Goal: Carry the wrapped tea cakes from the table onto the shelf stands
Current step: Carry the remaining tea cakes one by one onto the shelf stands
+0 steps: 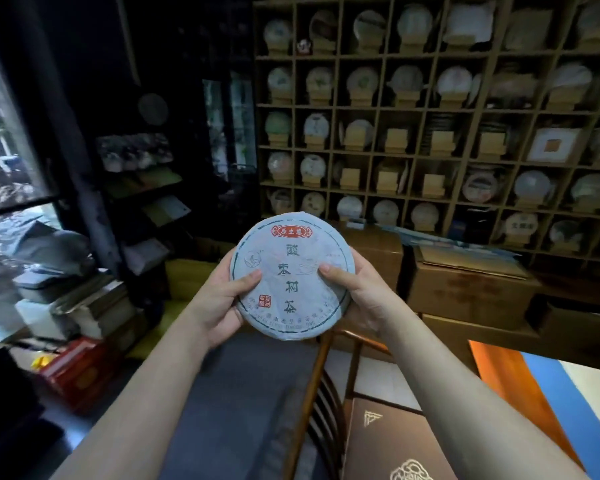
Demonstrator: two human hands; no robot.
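Between both hands, held out at chest level in front of the shelf: one wrapped tea cake (293, 276), round, pale paper, face toward the camera, dark printed characters down the middle, red label at top, small red seal lower left. Disc tilted slightly, top leaning right.

Left hand (219, 299) grips the cake's left edge; thumb lies across the paper face, remaining fingers curled behind, out of sight. Right hand (357, 292) grips the right edge the same way, thumb on the face near the centre line, fingers wrapped round the back.

Wooden shelf (426, 109) fills the upper right: a grid of square compartments. Most hold a wrapped cake upright on a small wooden stand. Several stands in the middle rows carry no cake on the front, e.g. one stand (442, 142) in the third row; whether cakes sit behind these is unclear.

Cardboard boxes (465, 289) stacked below the shelf, right of the cake. Wooden chair back (317, 393) under the hands. Dark box with gold pattern (388, 441) at the bottom edge. Window (11, 161) at left, cluttered stacks beneath it, blurred.
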